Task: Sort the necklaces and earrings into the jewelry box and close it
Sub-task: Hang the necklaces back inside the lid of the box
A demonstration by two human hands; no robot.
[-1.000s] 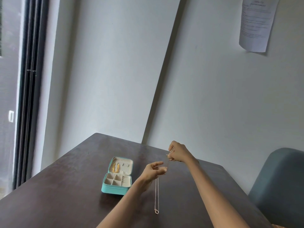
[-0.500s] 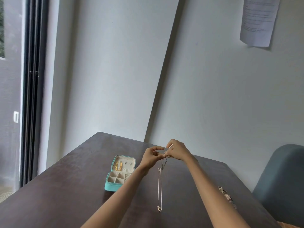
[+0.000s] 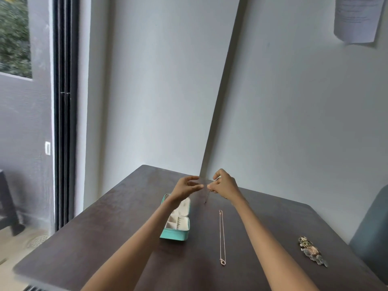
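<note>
Both hands are raised over the dark table (image 3: pixel 105 238). My right hand (image 3: pixel 225 184) pinches the top of a thin dark chain (image 3: pixel 206 197), which dangles just above the tabletop. My left hand (image 3: pixel 185 186) has its fingers curled, with the fingertips meeting the right hand's pinch at the chain's top. A rose-gold necklace (image 3: pixel 222 236) lies stretched out on the table below the hands, its pendant at the near end. The turquoise jewelry box (image 3: pixel 180 236) stands open under my left forearm, its cream compartments showing.
A multicoloured ornate jewelry piece (image 3: pixel 312 254) lies near the table's right edge. A blue-grey chair (image 3: pixel 371 227) stands to the right. The table sits in a wall corner, with a sliding door frame (image 3: pixel 65 122) to the left.
The rose-gold necklace, hanging from my right hand a second ago, now lies flat on the table. My left hand rose to meet the right at the dark chain. The view shifted.
</note>
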